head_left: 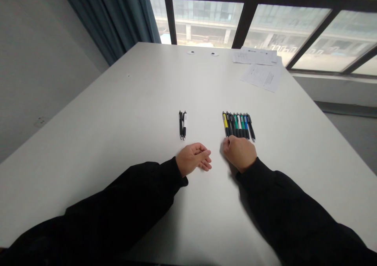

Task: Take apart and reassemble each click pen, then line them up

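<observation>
My right hand (240, 153) is closed, its fingertips at the lower ends of a row of several pens. Nearest those fingertips is a yellow pen (225, 121), at the row's left end. Whether the fingers hold anything is hidden. The row also has green pens (235, 121), a white pen (239, 121), a blue pen (246, 122) and black pens; a black pen (251, 128) lies slightly slanted at its right end. My left hand (194, 156) is open, palm turned right, holding nothing. Beyond it lie a black pen (180, 124) and a white pen (185, 121) with a black grip, side by side.
All the pens lie on a white table (132, 121). Printed papers (262, 75) are at the far right edge, and two small white oval pieces (215, 54) with dark spots are at the far edge. A blue curtain (118, 19) and windows stand behind.
</observation>
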The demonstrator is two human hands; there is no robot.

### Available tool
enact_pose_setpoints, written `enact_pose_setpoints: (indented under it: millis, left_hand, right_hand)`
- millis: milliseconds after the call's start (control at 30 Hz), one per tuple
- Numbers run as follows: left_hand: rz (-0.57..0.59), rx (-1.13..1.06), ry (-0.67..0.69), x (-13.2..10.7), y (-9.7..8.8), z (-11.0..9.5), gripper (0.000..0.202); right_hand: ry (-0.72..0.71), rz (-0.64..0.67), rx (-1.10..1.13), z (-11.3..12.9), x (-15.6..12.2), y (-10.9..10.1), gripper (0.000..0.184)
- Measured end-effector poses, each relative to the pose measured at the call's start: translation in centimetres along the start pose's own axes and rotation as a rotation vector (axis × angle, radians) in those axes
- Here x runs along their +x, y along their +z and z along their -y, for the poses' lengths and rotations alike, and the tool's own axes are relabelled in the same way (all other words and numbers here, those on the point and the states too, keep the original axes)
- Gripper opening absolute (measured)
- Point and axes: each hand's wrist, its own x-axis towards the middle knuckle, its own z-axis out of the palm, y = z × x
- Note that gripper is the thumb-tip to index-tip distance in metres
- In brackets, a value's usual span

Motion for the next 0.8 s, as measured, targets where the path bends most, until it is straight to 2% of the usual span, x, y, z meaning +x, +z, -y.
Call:
enact_pose_setpoints:
  millis: [167,267,333,400,467,533,600,700,800]
  left_hand:
    - [0.012,0.033,0.009,0.0,0.1,0.3,0.032]
    - [0.002,0.175,0.082,0.0,-0.6,0.4,0.028]
    - [-0.093,0.434,0.252,0.1,-1.6,0.1,0.022]
    - [-0.289,0.819,0.493,0.3,-3.0,-0.5,0.017]
    - [-0.48,1.154,0.618,0.6,-4.6,-1.2,0.015]
    - [-0.59,1.338,0.592,0.8,-5.8,-1.8,0.021]
    - [-0.634,1.459,0.547,1.1,-6.5,-2.0,0.03]
    - [-0.638,1.593,0.527,1.2,-6.8,-1.8,0.039]
    - [-0.626,1.66,0.585,1.3,-6.9,-1.6,0.04]
  right_hand:
    - [-0.008,-0.024,-0.016,0.0,-0.1,0.0,0.04]
    - [-0.025,-0.036,-0.015,-0.1,-0.2,0.1,0.039]
    - [-0.044,-0.033,-0.008,-0.2,-0.3,0.1,0.039]
    - [-0.064,-0.02,0.001,-0.4,-0.4,0.2,0.04]
    - [-0.078,-0.012,0.011,-0.5,-0.5,0.3,0.042]
    - [-0.092,-0.011,0.021,-0.6,-0.6,0.4,0.043]
    - [-0.104,-0.017,0.025,-0.6,-0.6,0.5,0.043]
    - [-0.112,-0.025,0.029,-0.6,-0.6,0.5,0.042]
    - [-0.12,-0.026,0.035,-0.6,-0.7,0.5,0.042]
